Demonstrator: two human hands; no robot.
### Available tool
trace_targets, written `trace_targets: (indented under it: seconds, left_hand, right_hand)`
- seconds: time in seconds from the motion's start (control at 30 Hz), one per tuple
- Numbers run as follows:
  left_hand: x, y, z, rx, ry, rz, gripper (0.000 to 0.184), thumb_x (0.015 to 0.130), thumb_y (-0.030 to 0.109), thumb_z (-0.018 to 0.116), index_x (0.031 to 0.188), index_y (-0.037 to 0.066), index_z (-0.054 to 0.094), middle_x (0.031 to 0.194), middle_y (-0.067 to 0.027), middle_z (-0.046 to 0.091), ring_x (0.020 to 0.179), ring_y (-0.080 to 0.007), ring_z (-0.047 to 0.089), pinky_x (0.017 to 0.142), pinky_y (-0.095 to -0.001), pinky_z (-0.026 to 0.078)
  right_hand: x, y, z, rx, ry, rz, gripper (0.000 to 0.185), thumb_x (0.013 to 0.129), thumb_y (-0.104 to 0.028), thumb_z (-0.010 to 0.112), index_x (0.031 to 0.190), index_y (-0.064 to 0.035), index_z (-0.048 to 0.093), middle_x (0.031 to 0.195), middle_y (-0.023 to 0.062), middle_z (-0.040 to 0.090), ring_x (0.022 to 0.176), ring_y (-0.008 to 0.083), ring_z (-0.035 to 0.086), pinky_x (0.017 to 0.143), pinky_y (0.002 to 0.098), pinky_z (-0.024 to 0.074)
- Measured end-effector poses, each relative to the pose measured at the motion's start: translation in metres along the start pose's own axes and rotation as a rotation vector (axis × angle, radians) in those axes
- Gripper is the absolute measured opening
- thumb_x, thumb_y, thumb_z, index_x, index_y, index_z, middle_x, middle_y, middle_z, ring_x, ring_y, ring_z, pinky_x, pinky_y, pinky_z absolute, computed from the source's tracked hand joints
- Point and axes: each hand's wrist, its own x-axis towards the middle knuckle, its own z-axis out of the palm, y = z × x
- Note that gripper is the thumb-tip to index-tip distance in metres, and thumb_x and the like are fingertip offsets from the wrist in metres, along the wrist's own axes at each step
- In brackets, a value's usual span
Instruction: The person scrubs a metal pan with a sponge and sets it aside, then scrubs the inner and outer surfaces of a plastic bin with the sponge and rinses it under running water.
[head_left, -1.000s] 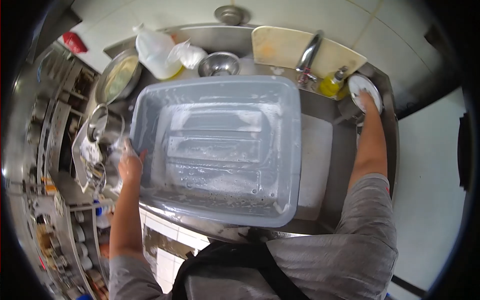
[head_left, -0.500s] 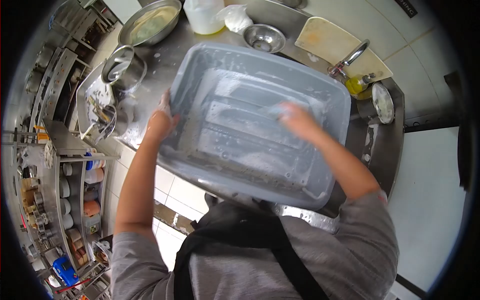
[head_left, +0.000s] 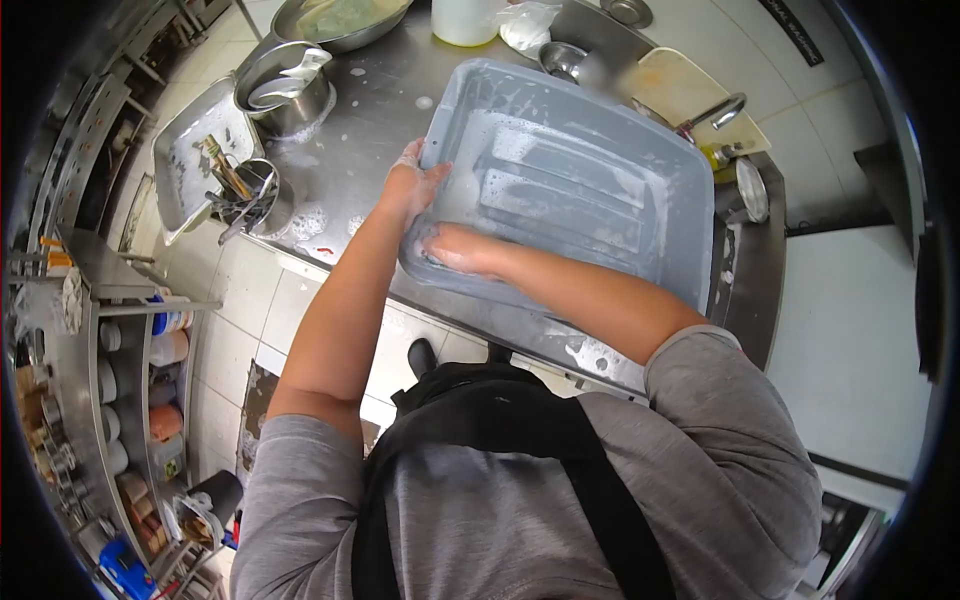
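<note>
A large grey plastic tub (head_left: 570, 105), wet and streaked with soapy foam, rests tilted on the steel counter in front of me. My left hand (head_left: 413, 185) grips its left wall, with fingers over the rim; suds cover the skin. Inside the tub, my right hand (head_left: 458, 248) presses down in the near left corner, its arm crossing over the near rim. The right fingers are curled, and whatever lies beneath them is too hidden to name. White foam lies on the tub's floor beside both hands.
Left on the steel counter (head_left: 375, 95) stand a steel pot (head_left: 290, 100), a container of utensils (head_left: 262, 205) and a metal tray (head_left: 180, 165). A big bowl (head_left: 345, 35) and a white bucket (head_left: 465, 22) are behind. Right of the tub are a faucet (head_left: 715, 112) and cutting board (head_left: 680, 80).
My right hand has swept from the tub's right-centre to its near left corner. The tub is now tilted differently, with its near side drawn in, and my view has shifted.
</note>
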Motion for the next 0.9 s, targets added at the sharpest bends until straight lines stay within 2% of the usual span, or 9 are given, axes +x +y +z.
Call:
trace_targets:
  seconds: [0.07,0.2,0.3,0.4,0.5,0.63,0.7,0.83,0.9]
  left_hand:
    - [-0.003,-0.002,0.002,-0.055,-0.043,-0.016,0.06,0.085,0.016,0.063,0.135,0.002,0.034,0.119,-0.0136,0.057,0.103,-0.022,0.056,0.088,-0.0324,0.043]
    - [0.008,-0.011,0.003,0.057,0.0,0.008,0.061,0.084,0.014,0.063,0.137,0.002,0.033,0.119,-0.0126,0.057,0.102,-0.022,0.056,0.088,-0.0322,0.044]
    - [0.017,-0.021,0.002,0.061,-0.033,0.009,0.062,0.084,0.012,0.063,0.138,0.004,0.033,0.117,-0.013,0.058,0.101,-0.0219,0.058,0.086,-0.0322,0.045]
    - [0.018,-0.024,0.005,0.026,-0.021,0.015,0.064,0.083,0.01,0.062,0.139,0.008,0.032,0.115,-0.0132,0.06,0.1,-0.0221,0.058,0.084,-0.0325,0.046]
    - [0.006,-0.006,0.001,-0.019,-0.052,-0.028,0.068,0.08,0.009,0.061,0.141,0.01,0.03,0.114,-0.0141,0.061,0.099,-0.0235,0.06,0.085,-0.0325,0.046]
    - [0.013,-0.018,0.006,-0.03,-0.03,0.009,0.071,0.08,0.007,0.06,0.143,0.012,0.027,0.114,-0.0133,0.061,0.099,-0.0234,0.06,0.085,-0.0329,0.046]
    - [0.013,-0.015,0.005,-0.053,-0.016,-0.026,0.072,0.079,0.007,0.059,0.143,0.012,0.025,0.114,-0.0129,0.061,0.097,-0.0233,0.06,0.084,-0.0327,0.046]
    - [0.022,-0.027,-0.002,0.147,-0.052,-0.001,0.076,0.082,0.009,0.06,0.145,0.014,0.019,0.121,-0.0126,0.055,0.101,-0.022,0.057,0.084,-0.0321,0.045]
    - [0.024,-0.026,-0.006,0.07,-0.067,0.069,0.073,0.079,0.008,0.058,0.143,0.011,0.025,0.111,-0.0119,0.062,0.085,-0.0198,0.061,0.074,-0.0316,0.049]
  right_hand:
    - [0.0,0.0,-0.004,-0.325,-0.053,0.046,0.038,0.087,-0.026,0.046,0.105,0.0038,0.06,0.096,0.0194,0.063,0.082,0.027,0.059,0.072,0.0419,0.0456]
    - [-0.005,-0.018,0.004,-0.053,0.069,0.233,0.037,0.086,-0.027,0.047,0.1,0.0039,0.062,0.09,0.0218,0.063,0.081,0.0278,0.06,0.072,0.0425,0.0455]
    - [-0.031,-0.042,0.011,-0.105,0.071,0.1,0.038,0.083,-0.032,0.052,0.095,0.0033,0.062,0.089,0.0215,0.064,0.082,0.0314,0.061,0.072,0.0446,0.046]
    - [-0.09,-0.052,0.04,-0.631,0.614,-0.027,0.036,0.079,-0.04,0.057,0.085,-0.0047,0.061,0.089,0.0134,0.064,0.087,0.0308,0.061,0.076,0.0443,0.0443]
    - [-0.162,0.032,0.007,-0.889,0.958,-0.217,0.032,0.074,-0.044,0.062,0.085,-0.0134,0.062,0.085,0.0075,0.062,0.084,0.0273,0.058,0.075,0.0457,0.0386]
    - [-0.282,0.131,-0.076,-0.999,1.212,0.176,0.024,0.076,-0.033,0.062,0.085,-0.0109,0.062,0.083,0.009,0.062,0.086,0.0288,0.058,0.081,0.0476,0.0388]
    - [-0.243,0.14,-0.054,-0.952,1.292,0.129,0.023,0.075,-0.032,0.061,0.084,-0.0116,0.062,0.083,0.0085,0.063,0.086,0.0281,0.058,0.082,0.0492,0.0375]
    - [-0.15,0.036,0.022,-1.003,1.215,-0.123,0.028,0.074,-0.04,0.064,0.081,-0.0129,0.062,0.083,0.0057,0.063,0.084,0.0249,0.058,0.079,0.0452,0.0388]
    - [-0.149,0.027,0.022,-0.942,1.062,-0.272,0.021,0.073,-0.031,0.065,0.084,-0.0126,0.064,0.083,0.0057,0.063,0.083,0.0254,0.058,0.08,0.0443,0.0395]
